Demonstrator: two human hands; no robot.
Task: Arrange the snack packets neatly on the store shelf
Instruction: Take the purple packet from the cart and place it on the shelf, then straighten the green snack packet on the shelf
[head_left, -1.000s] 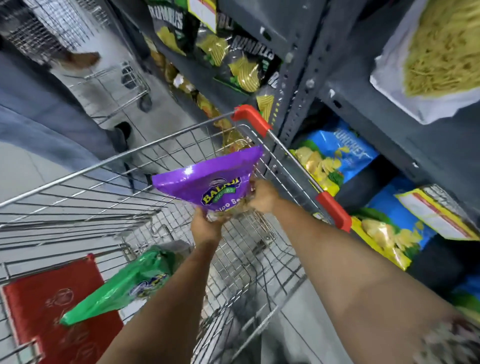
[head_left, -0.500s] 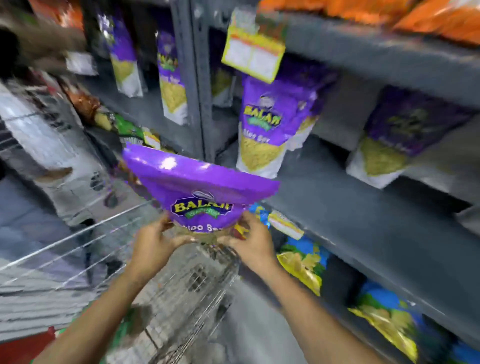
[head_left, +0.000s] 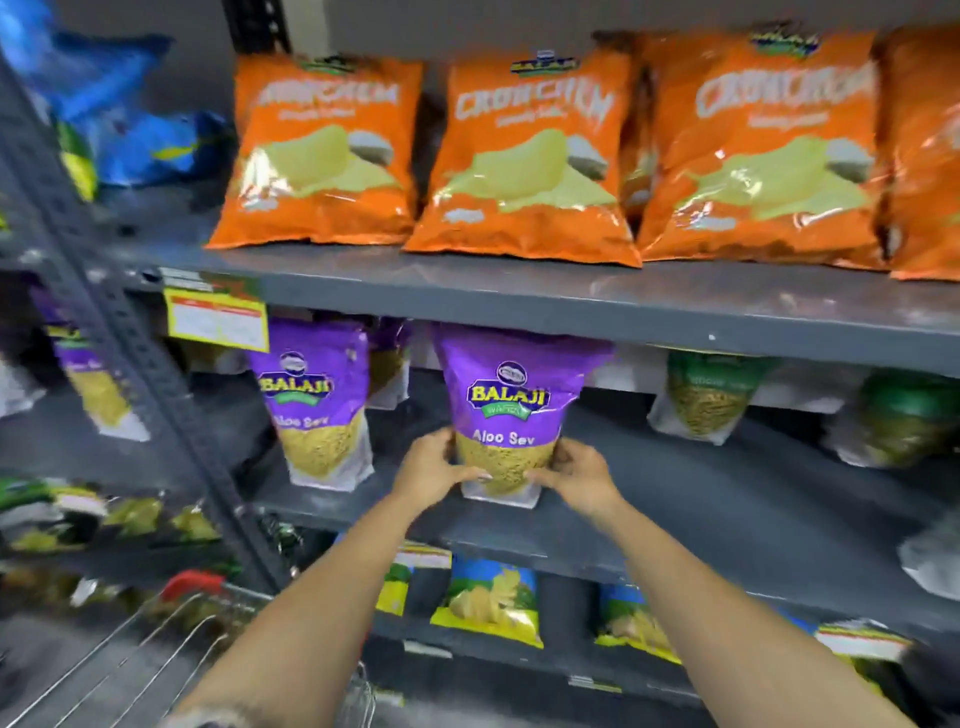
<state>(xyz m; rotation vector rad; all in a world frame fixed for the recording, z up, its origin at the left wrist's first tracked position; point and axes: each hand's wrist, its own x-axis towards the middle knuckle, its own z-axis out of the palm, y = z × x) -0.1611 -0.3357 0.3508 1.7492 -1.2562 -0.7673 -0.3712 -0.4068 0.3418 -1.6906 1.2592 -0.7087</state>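
The purple Aloo Sev packet (head_left: 511, 415), over the trolley a second ago, now stands upright on the middle shelf (head_left: 727, 499) beside its twin (head_left: 314, 405). Left hand (head_left: 434, 467) and right hand (head_left: 574, 475) both grip its base; release comes next, I reckon.

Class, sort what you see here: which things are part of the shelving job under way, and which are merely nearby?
In the job:
- held purple Aloo Sev packet
- left hand
- right hand
- middle shelf
- neighbouring Aloo Sev packet

Merely nearby:
- orange crisp bags
- green packets
- yellow price tag
- trolley
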